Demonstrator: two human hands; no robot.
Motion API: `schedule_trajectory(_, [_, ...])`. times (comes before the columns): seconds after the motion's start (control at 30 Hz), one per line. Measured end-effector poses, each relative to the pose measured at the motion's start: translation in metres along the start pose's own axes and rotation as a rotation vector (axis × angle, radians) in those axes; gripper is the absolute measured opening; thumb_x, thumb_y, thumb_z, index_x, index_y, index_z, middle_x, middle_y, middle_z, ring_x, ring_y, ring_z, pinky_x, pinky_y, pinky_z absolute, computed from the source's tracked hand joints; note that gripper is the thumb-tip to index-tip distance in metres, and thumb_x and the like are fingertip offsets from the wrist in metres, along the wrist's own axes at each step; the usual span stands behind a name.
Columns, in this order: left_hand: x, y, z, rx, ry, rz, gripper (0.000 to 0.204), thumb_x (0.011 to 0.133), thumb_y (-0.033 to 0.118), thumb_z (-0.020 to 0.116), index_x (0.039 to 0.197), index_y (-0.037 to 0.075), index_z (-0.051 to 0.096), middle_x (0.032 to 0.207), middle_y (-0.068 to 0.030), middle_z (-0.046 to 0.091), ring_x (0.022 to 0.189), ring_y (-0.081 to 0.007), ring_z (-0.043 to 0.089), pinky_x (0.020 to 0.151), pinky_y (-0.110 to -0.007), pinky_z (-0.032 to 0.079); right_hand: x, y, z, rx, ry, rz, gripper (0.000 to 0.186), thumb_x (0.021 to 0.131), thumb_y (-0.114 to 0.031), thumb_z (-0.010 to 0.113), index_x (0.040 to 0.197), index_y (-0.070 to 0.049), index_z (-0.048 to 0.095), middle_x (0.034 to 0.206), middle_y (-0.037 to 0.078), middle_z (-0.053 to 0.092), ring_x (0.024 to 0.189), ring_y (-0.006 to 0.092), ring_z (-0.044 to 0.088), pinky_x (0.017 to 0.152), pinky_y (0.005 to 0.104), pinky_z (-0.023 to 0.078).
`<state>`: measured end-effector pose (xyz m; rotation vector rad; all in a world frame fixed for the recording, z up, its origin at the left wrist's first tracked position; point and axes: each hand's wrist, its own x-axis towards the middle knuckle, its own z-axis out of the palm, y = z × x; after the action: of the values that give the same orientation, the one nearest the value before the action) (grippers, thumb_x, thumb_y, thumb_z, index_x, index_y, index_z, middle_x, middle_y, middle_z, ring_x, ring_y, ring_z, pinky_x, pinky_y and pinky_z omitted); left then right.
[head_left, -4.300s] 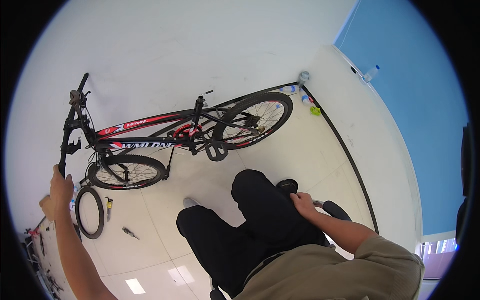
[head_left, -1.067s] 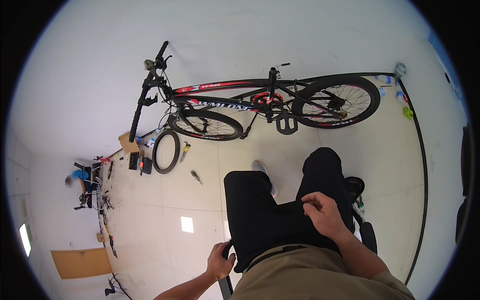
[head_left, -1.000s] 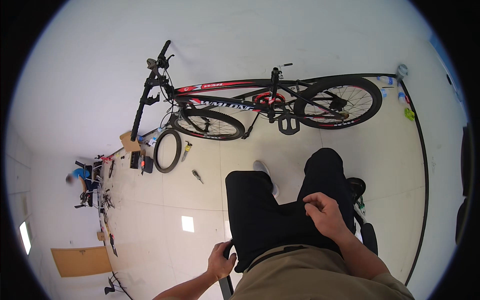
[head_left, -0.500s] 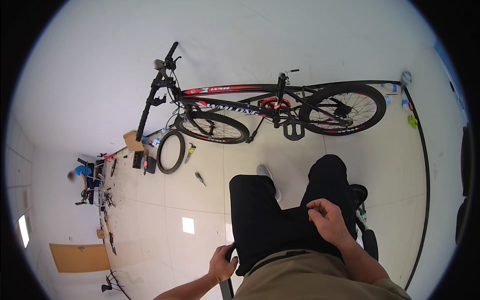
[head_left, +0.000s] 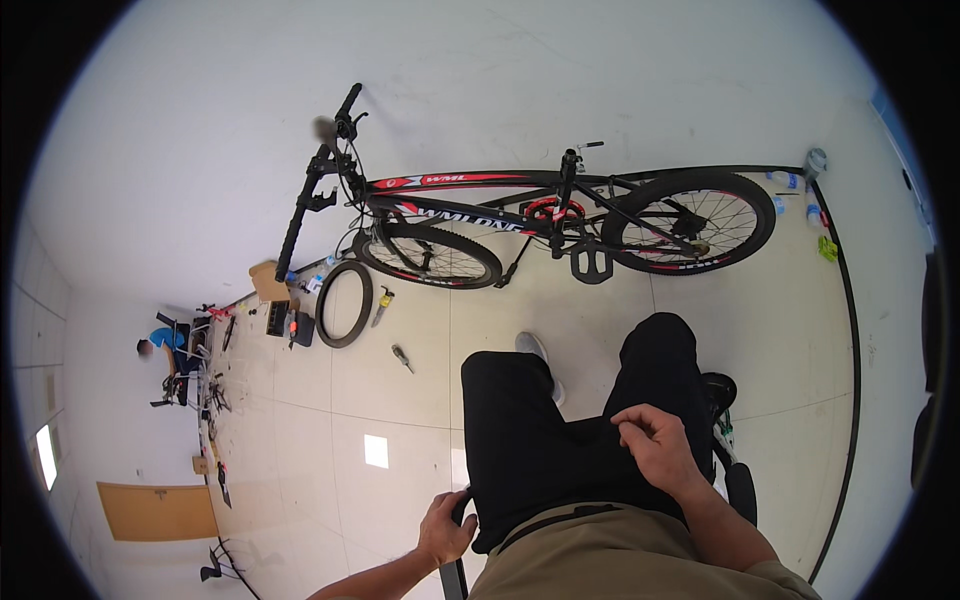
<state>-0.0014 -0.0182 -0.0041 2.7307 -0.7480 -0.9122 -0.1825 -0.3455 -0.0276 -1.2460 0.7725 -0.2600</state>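
I am seated, and my left hand (head_left: 445, 531) is closed round the dark end of a chair armrest (head_left: 462, 504) beside my left hip. My right hand (head_left: 658, 447) rests on my right thigh, its fingers loosely curled toward the thumb, and nothing shows in them. Beyond my knees a black and red mountain bike (head_left: 470, 215) leans along the white wall, handlebar (head_left: 306, 210) to the left and rear wheel (head_left: 690, 222) to the right. A black pedal (head_left: 591, 264) faces me. Neither hand touches the bike.
On the floor at left lie a loose tyre (head_left: 344, 304), a yellow-and-black tool (head_left: 383, 306) and a screwdriver (head_left: 402, 358). A cardboard box (head_left: 268, 282) and a dark toolbox (head_left: 300, 328) stand behind. Plastic bottles (head_left: 785, 180) lie at far right. Another person (head_left: 165, 345) sits far left.
The view has shifted very slightly, so the bike appears a little further right. Both hands stay in the same places.
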Motion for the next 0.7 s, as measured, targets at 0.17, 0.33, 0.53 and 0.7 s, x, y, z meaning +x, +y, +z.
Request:
schedule_trajectory(0.17, [-0.0005,0.0001,0.0003,-0.025,-0.007,-0.006,0.05,0.08,0.02,0.068,0.127,0.006,0.058,0.125,-0.0177,0.057,0.115,-0.0352,0.058,0.099,-0.039,0.049,-0.0007,-0.0025,0.0024,0.021,0.01,0.0,0.013,0.095,-0.01,0.061,0.1,0.001,0.067,0.074,0.0,0.062,0.068,0.0046,0.055,0.061,0.0213,0.043])
schedule_trajectory(0.33, [-0.0006,-0.0007,-0.0002,-0.02,-0.006,-0.01,0.05,0.081,0.02,0.068,0.128,0.007,0.058,0.126,-0.0176,0.057,0.115,-0.0347,0.059,0.099,-0.039,0.049,-0.0008,-0.0034,0.0022,0.055,0.012,0.012,0.013,0.095,-0.01,0.061,0.101,0.0,0.067,0.074,0.0,0.062,0.069,0.0049,0.055,0.062,0.0219,0.044])
schedule_trajectory(0.53, [-0.0003,0.0026,-0.0007,-0.013,-0.006,-0.011,0.049,0.081,0.02,0.067,0.127,0.007,0.058,0.126,-0.0172,0.057,0.115,-0.0345,0.059,0.098,-0.039,0.049,-0.0011,-0.0041,0.0017,0.046,0.012,0.015,0.013,0.094,-0.009,0.061,0.101,0.001,0.067,0.075,0.0,0.062,0.069,0.0051,0.056,0.063,0.022,0.045])
schedule_trajectory(0.7, [-0.0006,0.0042,-0.0011,-0.018,-0.006,-0.014,0.049,0.081,0.02,0.067,0.127,0.007,0.058,0.126,-0.0171,0.057,0.115,-0.0346,0.059,0.098,-0.039,0.049,-0.0011,-0.0044,0.0008,0.038,0.007,0.022,0.013,0.094,-0.009,0.061,0.101,0.001,0.067,0.075,0.0,0.063,0.069,0.005,0.056,0.063,0.0217,0.045])
